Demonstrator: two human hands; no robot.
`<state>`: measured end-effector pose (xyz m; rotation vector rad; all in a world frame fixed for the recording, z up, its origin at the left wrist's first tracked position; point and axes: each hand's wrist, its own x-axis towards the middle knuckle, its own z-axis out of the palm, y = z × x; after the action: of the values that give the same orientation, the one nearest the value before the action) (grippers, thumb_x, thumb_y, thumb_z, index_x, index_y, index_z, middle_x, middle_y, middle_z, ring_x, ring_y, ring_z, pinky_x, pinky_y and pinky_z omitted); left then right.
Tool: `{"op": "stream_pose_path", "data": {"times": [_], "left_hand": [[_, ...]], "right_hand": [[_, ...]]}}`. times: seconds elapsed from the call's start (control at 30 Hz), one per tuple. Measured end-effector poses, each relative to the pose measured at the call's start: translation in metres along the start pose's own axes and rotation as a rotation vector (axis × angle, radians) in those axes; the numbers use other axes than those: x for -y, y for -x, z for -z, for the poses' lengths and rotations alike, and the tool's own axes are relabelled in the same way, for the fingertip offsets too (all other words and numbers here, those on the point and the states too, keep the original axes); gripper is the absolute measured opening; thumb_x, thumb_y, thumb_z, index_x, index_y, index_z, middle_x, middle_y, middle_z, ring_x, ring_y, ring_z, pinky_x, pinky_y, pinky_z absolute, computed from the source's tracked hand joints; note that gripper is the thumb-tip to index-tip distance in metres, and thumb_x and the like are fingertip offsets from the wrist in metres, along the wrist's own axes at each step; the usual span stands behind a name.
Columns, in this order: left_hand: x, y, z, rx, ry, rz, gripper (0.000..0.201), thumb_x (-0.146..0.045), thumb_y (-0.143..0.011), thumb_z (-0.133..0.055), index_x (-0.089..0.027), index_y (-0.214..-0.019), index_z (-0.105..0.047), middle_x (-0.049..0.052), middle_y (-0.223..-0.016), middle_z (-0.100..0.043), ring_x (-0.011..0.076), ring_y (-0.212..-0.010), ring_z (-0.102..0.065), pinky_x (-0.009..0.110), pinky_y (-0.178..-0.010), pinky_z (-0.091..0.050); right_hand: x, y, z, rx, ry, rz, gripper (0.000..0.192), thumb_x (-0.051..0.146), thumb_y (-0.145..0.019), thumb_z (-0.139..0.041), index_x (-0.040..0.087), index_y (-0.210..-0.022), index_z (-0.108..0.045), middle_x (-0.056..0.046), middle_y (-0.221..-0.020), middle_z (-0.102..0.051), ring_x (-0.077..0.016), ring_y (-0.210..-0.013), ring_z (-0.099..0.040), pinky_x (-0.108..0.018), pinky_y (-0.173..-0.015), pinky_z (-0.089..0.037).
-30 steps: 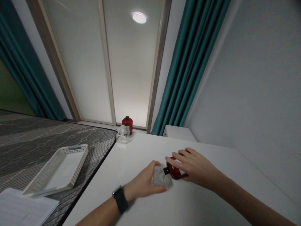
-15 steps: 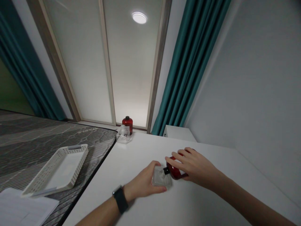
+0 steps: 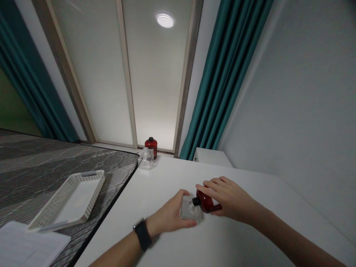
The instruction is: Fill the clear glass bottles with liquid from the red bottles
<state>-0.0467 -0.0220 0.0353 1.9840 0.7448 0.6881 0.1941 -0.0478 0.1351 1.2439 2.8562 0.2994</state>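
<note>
My left hand (image 3: pixel 175 213) is wrapped round a clear, squarish container (image 3: pixel 189 209) on the white table, thumb and fingers on opposite sides. In my right hand (image 3: pixel 226 196) is a dark red bottle (image 3: pixel 204 202) with a pale label, tilted on its side. Its black neck end (image 3: pixel 196 201) points left, over the clear container; whether a cap sits on it I cannot tell, nor whether anything flows. A dark-strapped watch (image 3: pixel 142 234) is on my left wrist.
At the table's (image 3: pixel 167 178) far left corner stands another red bottle (image 3: pixel 151 145) with a black top, behind a clear tray (image 3: pixel 144 164) holding a clear object. Left, a white perforated basket (image 3: pixel 91 202) and papers (image 3: pixel 33 243) lie on a grey patterned surface (image 3: pixel 119 167).
My right hand and the red bottle have shifted very slightly, with the neck a touch further left over the clear container. My left hand stays in place.
</note>
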Motion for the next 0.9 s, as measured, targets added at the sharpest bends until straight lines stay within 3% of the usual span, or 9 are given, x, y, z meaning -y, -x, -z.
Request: {"op": "stream_pose_path", "data": {"times": [0.37,0.5,0.7,0.9], "left_hand": [[-0.001,-0.001,0.008,0.05,-0.024,0.002,0.06,-0.026,-0.07,-0.082,-0.019,-0.115,-0.043,0.005,-0.107,-0.06,0.0224,-0.093,-0.058,0.034,-0.083,-0.047],[-0.001,0.0,0.015,0.064,-0.05,0.018,0.06,-0.031,-0.07,-0.083,-0.02,-0.114,-0.044,0.005,-0.109,-0.06,0.0228,-0.095,-0.057,0.034,-0.083,-0.046],[-0.001,0.003,0.024,0.131,-0.034,0.051,0.058,-0.032,-0.072,-0.082,-0.02,-0.114,-0.042,0.003,-0.104,-0.059,0.0203,-0.089,-0.057,0.032,-0.078,-0.046],[-0.002,0.001,0.034,0.111,-0.059,0.069,0.056,-0.031,-0.071,-0.083,-0.019,-0.111,-0.046,0.003,-0.103,-0.06,0.02,-0.089,-0.056,0.032,-0.079,-0.045]], "right_hand": [[0.001,0.002,-0.018,-0.03,-0.305,-0.098,0.08,0.03,-0.074,-0.081,0.024,-0.144,-0.044,-0.014,-0.137,-0.063,-0.0323,-0.119,-0.061,-0.048,-0.099,-0.046],[0.0,0.005,-0.042,-0.164,-0.513,-0.217,0.085,0.032,-0.071,-0.082,0.021,-0.143,-0.04,-0.016,-0.134,-0.061,-0.0336,-0.123,-0.058,-0.052,-0.104,-0.044],[-0.006,0.002,-0.085,-0.424,-0.751,-0.449,0.072,0.023,-0.07,-0.074,0.023,-0.134,-0.042,-0.014,-0.131,-0.057,-0.0314,-0.121,-0.059,-0.05,-0.103,-0.048],[-0.016,-0.011,-0.117,-0.549,-0.919,-0.548,0.075,0.025,-0.076,-0.07,0.022,-0.143,-0.034,-0.017,-0.144,-0.05,-0.0309,-0.133,-0.051,-0.055,-0.113,-0.039]]}}
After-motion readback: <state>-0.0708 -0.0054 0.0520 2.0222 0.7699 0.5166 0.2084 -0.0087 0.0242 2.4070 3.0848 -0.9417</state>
